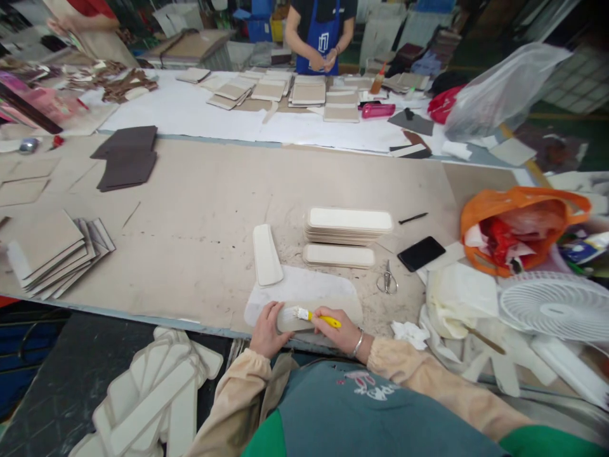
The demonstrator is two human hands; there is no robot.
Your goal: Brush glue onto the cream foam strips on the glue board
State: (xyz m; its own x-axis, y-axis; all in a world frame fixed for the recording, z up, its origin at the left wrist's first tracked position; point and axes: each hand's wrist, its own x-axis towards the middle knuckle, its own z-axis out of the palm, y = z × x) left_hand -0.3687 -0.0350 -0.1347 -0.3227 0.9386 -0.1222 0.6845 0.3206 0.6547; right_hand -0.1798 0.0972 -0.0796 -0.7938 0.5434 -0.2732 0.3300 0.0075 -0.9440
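Pinching one long, pale, round-ended strip [288, 318] is the left hand [269, 331]; the right hand [339, 327] grips one yellow-handled brush [329, 320], near one pair of silver scissors [388, 279].

Beige worktable [204, 184], white-covered table [190, 117] behind

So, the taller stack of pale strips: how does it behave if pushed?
The taller stack probably shears into layers, since no band shows around it. Tipping looks unlikely: it sits long and low on the table. Its single strips are likely light, being thin for their length.
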